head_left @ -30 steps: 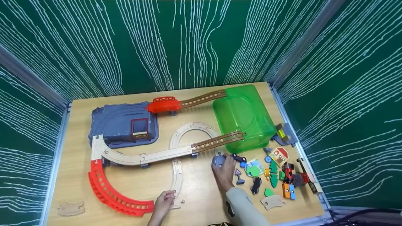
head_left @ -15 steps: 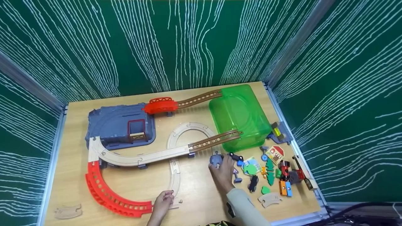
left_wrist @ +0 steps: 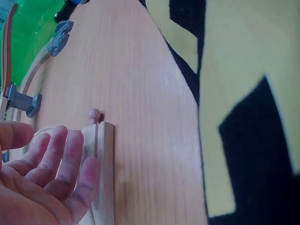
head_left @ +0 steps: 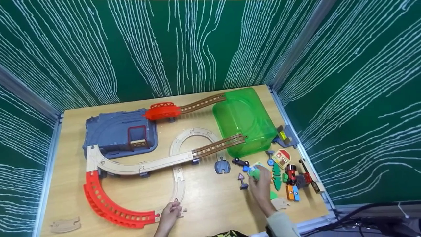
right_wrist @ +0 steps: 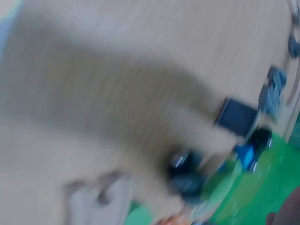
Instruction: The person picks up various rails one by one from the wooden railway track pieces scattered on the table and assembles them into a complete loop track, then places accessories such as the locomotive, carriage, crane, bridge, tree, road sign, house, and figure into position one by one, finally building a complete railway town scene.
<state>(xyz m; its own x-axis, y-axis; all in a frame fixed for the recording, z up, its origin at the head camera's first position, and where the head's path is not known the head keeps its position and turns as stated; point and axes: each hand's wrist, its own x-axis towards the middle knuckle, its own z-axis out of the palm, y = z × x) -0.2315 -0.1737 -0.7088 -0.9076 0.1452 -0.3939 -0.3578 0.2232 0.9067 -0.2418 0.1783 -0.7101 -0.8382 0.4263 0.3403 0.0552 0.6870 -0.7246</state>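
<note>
My left hand [head_left: 168,217] rests by the end of the red curved track [head_left: 113,210], over a wooden track piece [left_wrist: 107,173] with a round peg. In the left wrist view its fingers are loosely bent, with nothing between them. My right hand [head_left: 261,189] reaches over the loose toys, fingertips at a green treetop-shaped piece [head_left: 254,173] lying on a picture tile. Only a sliver of that hand shows in the blurred right wrist view. The grey track piece [head_left: 222,165] sits at the end of the wooden loop [head_left: 192,131].
A grey mountain base [head_left: 115,131], red bridge [head_left: 162,111] and green translucent bin [head_left: 245,121] carry the raised track. Toy cars, trees, a red train [head_left: 291,174] and a sign [head_left: 242,181] lie at right. A loose track [head_left: 65,225] lies front left.
My right hand has left the grey track piece and moved right to the green piece among the toys. My left hand stays at the same track. The head view has shifted slightly.
</note>
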